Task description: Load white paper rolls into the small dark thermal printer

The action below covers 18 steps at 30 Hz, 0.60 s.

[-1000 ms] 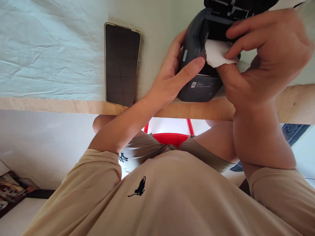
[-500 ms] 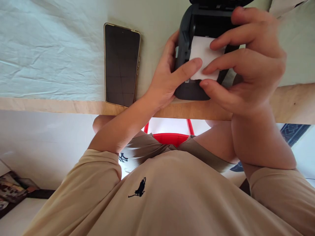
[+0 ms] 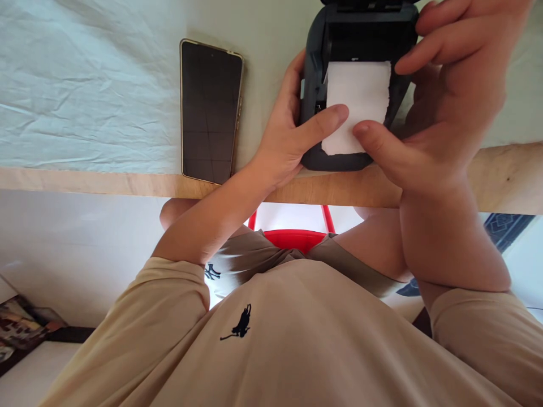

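A small dark portable printer (image 3: pixel 343 163) sits at the table's front edge with its lid (image 3: pixel 369 4) raised at the back. A white paper strip (image 3: pixel 358 85) with a rough, torn right edge extends from its roll bay over the front rim. Wrapped around the printer's left side, my left hand (image 3: pixel 292 127) rests its thumb on the paper. My right hand (image 3: pixel 449 107) is at the printer's right side with fingers apart. Its thumb tip is over the paper's right part, and the index fingertip is close to the right rim. Some right fingers are partly hidden.
A phone (image 3: pixel 211 113) with a dark screen lies left of the printer, its lower end at the wooden table edge (image 3: pixel 85 182). Wrinkled pale cloth (image 3: pixel 85 85) covers the tabletop. Below the edge are my legs and a red chair (image 3: pixel 294 240).
The paper strip now extends farther toward me, over the printer's front rim. My right fingers have left the paper and moved up and right. My left hand has barely moved.
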Tool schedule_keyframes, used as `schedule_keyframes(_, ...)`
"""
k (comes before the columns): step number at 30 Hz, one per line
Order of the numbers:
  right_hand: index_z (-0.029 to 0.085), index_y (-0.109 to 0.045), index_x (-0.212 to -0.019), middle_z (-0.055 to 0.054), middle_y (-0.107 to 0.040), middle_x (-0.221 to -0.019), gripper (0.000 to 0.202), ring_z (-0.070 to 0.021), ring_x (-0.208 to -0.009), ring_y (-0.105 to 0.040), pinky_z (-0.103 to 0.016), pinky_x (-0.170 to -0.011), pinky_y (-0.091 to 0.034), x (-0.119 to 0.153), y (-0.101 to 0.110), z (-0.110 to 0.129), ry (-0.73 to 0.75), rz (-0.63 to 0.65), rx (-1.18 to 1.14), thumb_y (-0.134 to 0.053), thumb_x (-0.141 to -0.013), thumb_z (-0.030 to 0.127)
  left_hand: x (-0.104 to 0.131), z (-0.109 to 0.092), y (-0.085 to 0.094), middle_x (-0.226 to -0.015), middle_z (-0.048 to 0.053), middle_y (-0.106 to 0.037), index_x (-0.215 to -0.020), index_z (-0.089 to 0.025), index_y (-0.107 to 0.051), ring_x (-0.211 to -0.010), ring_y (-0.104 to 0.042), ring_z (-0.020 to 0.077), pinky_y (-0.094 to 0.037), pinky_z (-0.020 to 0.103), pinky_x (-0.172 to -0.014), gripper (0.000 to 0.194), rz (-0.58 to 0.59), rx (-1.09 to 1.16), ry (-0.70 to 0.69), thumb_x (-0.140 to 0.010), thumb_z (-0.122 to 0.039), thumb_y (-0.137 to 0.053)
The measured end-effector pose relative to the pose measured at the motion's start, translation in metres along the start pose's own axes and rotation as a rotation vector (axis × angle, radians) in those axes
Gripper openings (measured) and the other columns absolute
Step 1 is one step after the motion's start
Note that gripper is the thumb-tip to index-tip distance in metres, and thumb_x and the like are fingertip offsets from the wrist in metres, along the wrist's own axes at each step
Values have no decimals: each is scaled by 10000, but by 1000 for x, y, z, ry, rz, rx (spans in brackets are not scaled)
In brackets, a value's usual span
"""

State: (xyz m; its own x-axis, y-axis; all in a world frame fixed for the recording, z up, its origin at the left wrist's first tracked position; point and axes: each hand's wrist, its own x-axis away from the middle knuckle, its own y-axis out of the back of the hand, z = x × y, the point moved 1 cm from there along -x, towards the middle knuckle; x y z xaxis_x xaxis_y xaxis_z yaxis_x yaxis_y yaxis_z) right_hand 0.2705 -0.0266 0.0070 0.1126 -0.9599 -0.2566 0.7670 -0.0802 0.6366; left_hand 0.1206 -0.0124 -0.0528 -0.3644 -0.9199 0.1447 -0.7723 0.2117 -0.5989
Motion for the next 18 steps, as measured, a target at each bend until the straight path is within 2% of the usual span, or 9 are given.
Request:
schedule_keyframes(4,161,-527,-1006,-41,-437,-1067,408,-74,-1061,-425,-201,-789,-458,0,-1,-3,6,-21,-77,-532,-692,422,0,1,1,-1131,-83,-555,-1104,-345,-467,-1163,-541,205,-505,311,-902,469,28,-5,-30,-671,-295,-639)
schedule_keyframes(9,175,-533,-1017,-22,-435,-1102,438,-80,-1092,-417,-198,-850,-470,1,-1,-3,-15,1,-43,-614,-634,370,0,0,3,-1139,-73,-573,-1089,-345,-479,-1165,-543,228,-513,303,-899,520,41,-10,-6,-621,-307,-703)
schedule_keyframes(11,191,-523,-1028,7,-444,-1081,436,-60,-1084,-426,-146,-805,-484,1,-1,-3,-26,-19,-81,-607,-640,371,0,-3,2,-1115,-76,-587,-1097,-354,-478,-1162,-549,218,-512,296,-901,494,18,-26,22,-648,-307,-678)
schedule_keyframes(14,267,-485,-1062,82,-471,-1092,399,-41,-1120,-458,-90,-739,-478,-2,-1,-3,-73,-135,-267,-563,-673,317,1,-6,0,-1129,-70,-589,-1128,-343,-477,-1161,-558,207,-509,281,-884,489,28,-97,52,-671,-279,-640)
schedule_keyframes(16,284,-510,-1037,129,-487,-1113,367,-55,-1186,-455,-124,-850,-470,-5,-3,0,-98,-233,-435,-539,-675,234,1,-6,0,-1189,-64,-568,-1168,-330,-457,-1177,-547,203,-488,285,-900,539,67,-197,26,-660,-264,-624)
schedule_keyframes(18,228,-566,-957,147,-480,-1148,290,-55,-1206,-454,-180,-955,-416,-8,-5,5,-194,-368,-634,-412,-714,190,1,-6,2,-1242,-40,-528,-1264,-273,-368,-1216,-503,209,-443,323,-921,621,117,-323,-34,-676,-286,-566)
